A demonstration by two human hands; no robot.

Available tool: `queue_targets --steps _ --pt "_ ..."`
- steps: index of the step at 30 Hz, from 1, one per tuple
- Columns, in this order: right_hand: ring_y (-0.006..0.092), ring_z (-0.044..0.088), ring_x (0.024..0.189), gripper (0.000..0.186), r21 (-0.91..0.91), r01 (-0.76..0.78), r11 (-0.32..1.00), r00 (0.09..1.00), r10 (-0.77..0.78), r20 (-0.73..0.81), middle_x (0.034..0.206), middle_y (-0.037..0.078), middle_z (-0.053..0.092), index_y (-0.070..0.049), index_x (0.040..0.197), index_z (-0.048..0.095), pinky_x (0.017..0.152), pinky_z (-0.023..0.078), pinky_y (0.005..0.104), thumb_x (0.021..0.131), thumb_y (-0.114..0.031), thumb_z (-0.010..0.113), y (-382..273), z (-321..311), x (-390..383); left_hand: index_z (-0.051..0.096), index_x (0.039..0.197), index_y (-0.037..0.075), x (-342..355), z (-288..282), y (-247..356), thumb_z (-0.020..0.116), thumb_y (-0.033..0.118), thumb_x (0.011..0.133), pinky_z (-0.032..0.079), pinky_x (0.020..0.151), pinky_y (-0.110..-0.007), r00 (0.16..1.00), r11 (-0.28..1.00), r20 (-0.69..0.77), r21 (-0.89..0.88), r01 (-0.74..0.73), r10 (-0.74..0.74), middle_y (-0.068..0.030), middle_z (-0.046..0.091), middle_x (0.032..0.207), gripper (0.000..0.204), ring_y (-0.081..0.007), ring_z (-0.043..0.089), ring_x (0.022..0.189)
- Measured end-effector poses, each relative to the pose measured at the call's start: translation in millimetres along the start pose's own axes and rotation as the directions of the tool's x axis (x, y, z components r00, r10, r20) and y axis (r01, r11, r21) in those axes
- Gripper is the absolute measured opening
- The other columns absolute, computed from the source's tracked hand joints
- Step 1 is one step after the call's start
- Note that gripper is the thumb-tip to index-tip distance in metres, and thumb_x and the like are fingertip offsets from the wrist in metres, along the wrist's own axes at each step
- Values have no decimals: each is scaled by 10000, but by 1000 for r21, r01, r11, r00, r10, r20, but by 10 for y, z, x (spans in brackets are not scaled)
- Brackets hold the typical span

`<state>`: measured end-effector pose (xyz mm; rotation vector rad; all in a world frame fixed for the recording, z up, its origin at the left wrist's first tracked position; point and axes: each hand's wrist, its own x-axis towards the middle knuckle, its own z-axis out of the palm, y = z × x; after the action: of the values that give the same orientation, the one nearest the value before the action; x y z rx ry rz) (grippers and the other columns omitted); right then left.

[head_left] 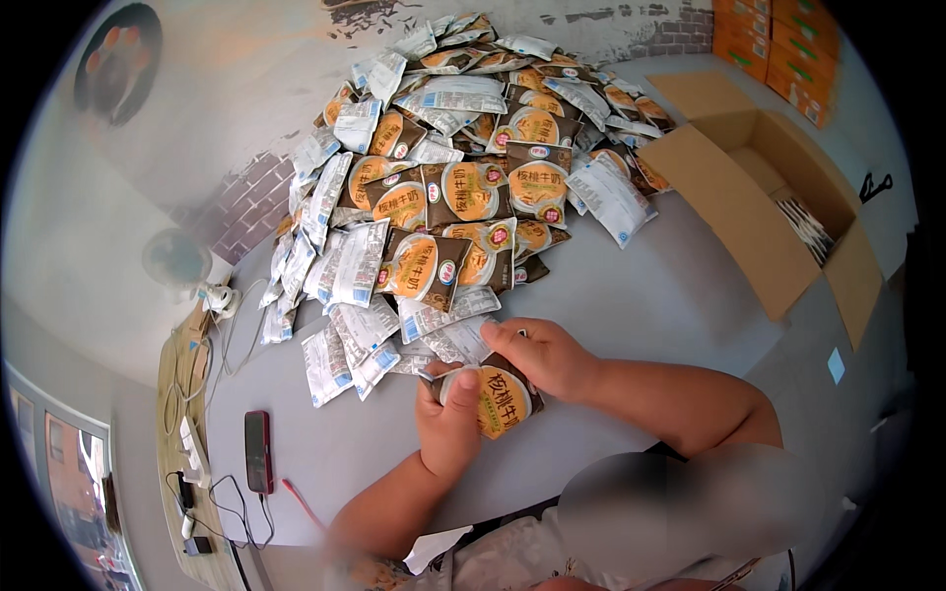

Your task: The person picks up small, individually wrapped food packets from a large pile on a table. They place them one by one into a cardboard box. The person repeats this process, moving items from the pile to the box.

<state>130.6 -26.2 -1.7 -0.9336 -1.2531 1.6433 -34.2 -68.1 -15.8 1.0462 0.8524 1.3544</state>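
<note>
Low over the near part of the grey table, a brown and orange milk pouch (505, 402) is held between my hands, its printed front up. My left hand (448, 422) grips its left side, thumb on top. My right hand (544, 360) is closed at the pouch's upper edge; its fingers are partly hidden. The right thumb tip overlaps a silver-white pouch (458, 340) just beyond, and I cannot tell whether it touches it. Past my hands rises a large heap of similar pouches (468, 192), some brown side up, others white side up.
An open cardboard box (729, 212) stands at the right with several pouches packed inside. On the left of the grey table (631, 286) lies a phone (258, 451) with a cable. A power strip (194, 451) and a small fan (177, 258) are farther left. Orange cartons (778, 49) are stacked at the back right.
</note>
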Motion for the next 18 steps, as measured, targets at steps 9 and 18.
queue_targets --steps 9,18 --pt "56 444 518 459 -127 1 992 998 -9 -65 610 -11 505 -52 735 555 479 373 236 912 -476 561 -35 -10 30 484 964 59 96 236 192 634 266 907 479 670 -258 986 968 -55 -203 146 -160 -46 576 893 262 -95 545 756" --pt "48 454 610 418 -199 41 979 996 -56 -72 633 -24 514 -60 676 550 553 387 226 922 -398 579 -79 -28 15 474 898 52 -158 93 -2 696 240 863 419 625 -249 958 898 189 345 -272 218 -30 541 837 293 -78 470 707"
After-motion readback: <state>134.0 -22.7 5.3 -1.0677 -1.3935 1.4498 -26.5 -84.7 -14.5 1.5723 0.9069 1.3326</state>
